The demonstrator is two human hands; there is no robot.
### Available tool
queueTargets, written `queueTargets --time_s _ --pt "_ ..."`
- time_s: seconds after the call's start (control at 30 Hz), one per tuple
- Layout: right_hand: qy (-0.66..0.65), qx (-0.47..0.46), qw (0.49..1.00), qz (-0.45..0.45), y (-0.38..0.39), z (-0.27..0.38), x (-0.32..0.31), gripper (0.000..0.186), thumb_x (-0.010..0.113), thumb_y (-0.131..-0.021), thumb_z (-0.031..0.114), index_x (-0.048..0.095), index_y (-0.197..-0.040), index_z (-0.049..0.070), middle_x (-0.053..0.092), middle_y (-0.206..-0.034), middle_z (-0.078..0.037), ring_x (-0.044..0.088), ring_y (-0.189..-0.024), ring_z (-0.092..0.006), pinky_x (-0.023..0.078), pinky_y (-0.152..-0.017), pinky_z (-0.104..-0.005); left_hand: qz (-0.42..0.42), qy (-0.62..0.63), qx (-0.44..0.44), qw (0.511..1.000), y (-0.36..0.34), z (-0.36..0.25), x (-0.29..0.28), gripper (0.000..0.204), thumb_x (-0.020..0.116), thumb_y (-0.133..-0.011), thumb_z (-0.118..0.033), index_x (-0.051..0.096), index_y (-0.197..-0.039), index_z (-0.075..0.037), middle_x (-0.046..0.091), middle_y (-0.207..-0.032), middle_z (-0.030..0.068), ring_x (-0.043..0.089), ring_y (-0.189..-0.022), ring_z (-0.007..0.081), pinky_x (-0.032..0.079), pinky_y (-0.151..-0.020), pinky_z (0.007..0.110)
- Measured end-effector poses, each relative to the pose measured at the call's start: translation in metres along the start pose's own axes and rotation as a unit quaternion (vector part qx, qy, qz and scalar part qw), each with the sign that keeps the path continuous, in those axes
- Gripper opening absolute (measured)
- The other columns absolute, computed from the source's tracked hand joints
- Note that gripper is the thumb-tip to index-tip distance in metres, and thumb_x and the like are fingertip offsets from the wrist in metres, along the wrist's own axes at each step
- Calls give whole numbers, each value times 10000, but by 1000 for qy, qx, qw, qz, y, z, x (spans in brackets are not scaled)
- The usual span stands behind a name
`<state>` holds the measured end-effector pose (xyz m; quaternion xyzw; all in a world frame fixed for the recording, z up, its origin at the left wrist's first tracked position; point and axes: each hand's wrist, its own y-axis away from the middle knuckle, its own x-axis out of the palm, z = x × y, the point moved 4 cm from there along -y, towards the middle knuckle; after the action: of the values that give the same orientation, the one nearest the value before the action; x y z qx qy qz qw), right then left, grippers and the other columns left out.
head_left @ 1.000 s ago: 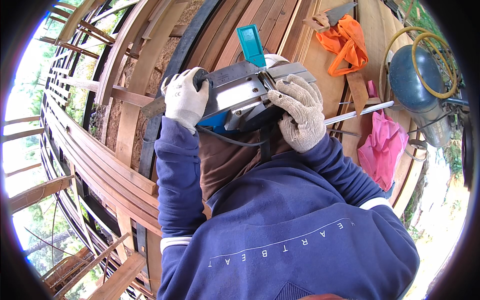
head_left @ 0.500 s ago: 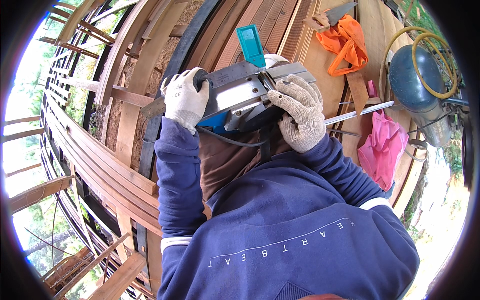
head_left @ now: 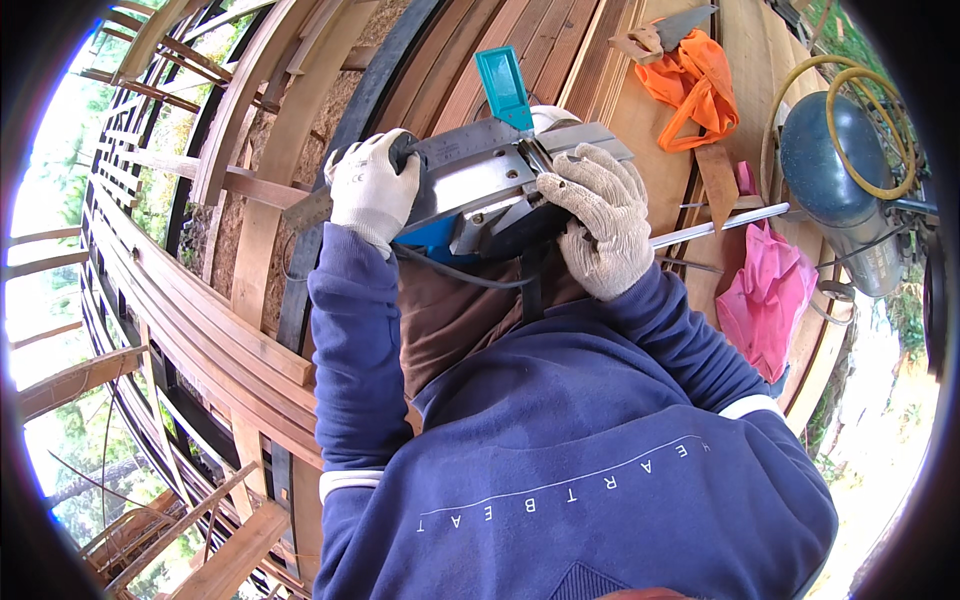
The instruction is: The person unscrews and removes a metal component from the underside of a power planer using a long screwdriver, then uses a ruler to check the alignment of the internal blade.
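Grey metal and blue plastic mark the power planer (head_left: 490, 195) gripped by two hands in knitted white work gloves, seen from the head camera above a navy sweatshirt. The left hand (head_left: 372, 187) is closed around the tool's black front knob; the right hand (head_left: 600, 215) is wrapped over its rear handle, with a black power cord (head_left: 455, 272) trailing down toward the person's chest. The planer sits on long reddish wooden boards (head_left: 470, 70) laid side by side, smooth-grained and bent by the lens, close in front of the body. Beyond, an orange cloth (head_left: 690, 85) lies beside a handsaw (head_left: 665, 30); a pink cloth (head_left: 765, 300) and a thin metal bar (head_left: 715, 225) lie to the right, near a blue-grey tank (head_left: 830, 180) draped with a coiled yellow hose (head_left: 865, 130). The slack cord looks liable to snag or be drawn under the tool, and loose glove fabric could catch near the cutter.
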<state>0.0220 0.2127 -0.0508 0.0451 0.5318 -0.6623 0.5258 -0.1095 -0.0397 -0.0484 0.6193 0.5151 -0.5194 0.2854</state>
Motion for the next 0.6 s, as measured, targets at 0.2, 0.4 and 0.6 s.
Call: queueTargets --time_s 0.2,0.4,0.6 --pt "3 9 1000 4 -4 0 1 581 662 -611 27 761 -1165 173 707 -1207 -90 619 -1213 -374 455 -1040 -533 31 8 -32 999 -4 7 5 232 662 -917 -292 745 -1109 -190 754 -1119 62 664 -1134 303 390 -1069 497" --pt "-2 14 1000 22 -6 2 -1 594 610 -634 -19 752 -1195 114 704 -1252 -125 605 -1262 -398 439 -1088 -524 42 14 -43 998 -6 8 6 246 660 -920 -296 746 -1125 -189 754 -1132 73 661 -1148 303 398 -1069 490" --pt "-6 15 999 28 -6 2 -1 600 609 -631 -6 750 -1201 119 700 -1252 -129 607 -1255 -398 442 -1081 -522 48 20 -38 998 -6 8 6 237 660 -918 -289 739 -1114 -182 754 -1117 79 663 -1134 310 412 -1040 492"
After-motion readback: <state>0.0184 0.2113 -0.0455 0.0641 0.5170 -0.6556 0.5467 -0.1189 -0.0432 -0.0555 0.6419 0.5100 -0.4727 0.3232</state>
